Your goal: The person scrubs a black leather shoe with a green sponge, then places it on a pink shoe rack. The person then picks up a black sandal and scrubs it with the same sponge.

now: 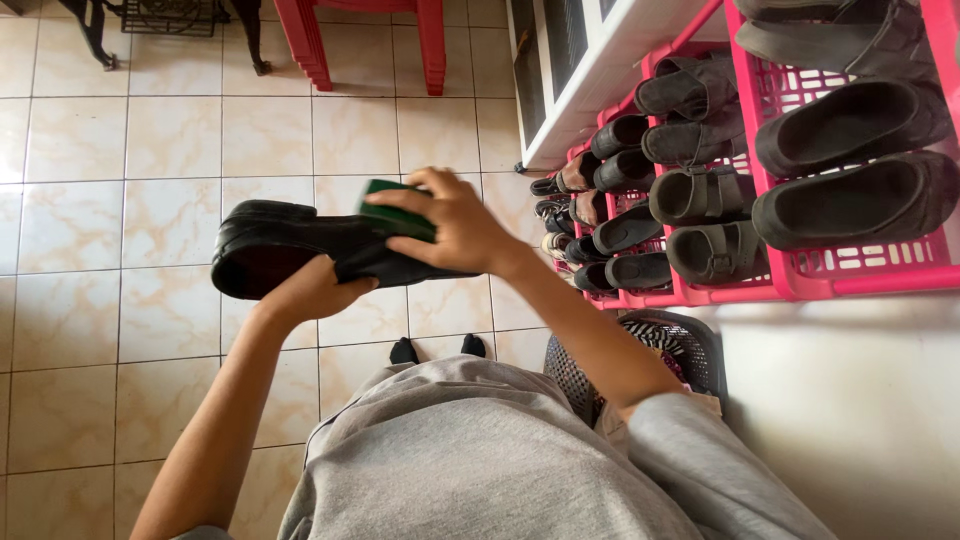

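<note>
Black shoe [300, 248] is held in the air over the tiled floor [150, 130], lying sideways, toe end to the left, in front of the person's grey shirt [470, 450]. Left hand [315, 290] cups the shoe from below, fingers curled under its edge. Right hand [455, 228] is closed on a green sponge [395, 212], pressing it flat against the shoe's upper side.

Risks, judged:
- The left hand supports only the lower edge; a hard push from the sponge could tip the shoe out of that hold and drop it onto the tiles.
- The sponge is gripped by fingertips along one side; it could slide off the smooth leather and the knuckles would scrape the shoe.
- If the sponge is wet (cannot tell), drips would land on the shirt or on the feet [437, 349] below.

Surroundings: pink rack [790, 270] to the right, tiers filled with dark sandals [850, 200] and shoes. Dark mesh basket [690, 340] just below the rack, contents partly hidden by the right forearm. Red stool [310, 40] at the top edge.

Packages, labels, signs: none visible; the sponge shows plain green only.
</note>
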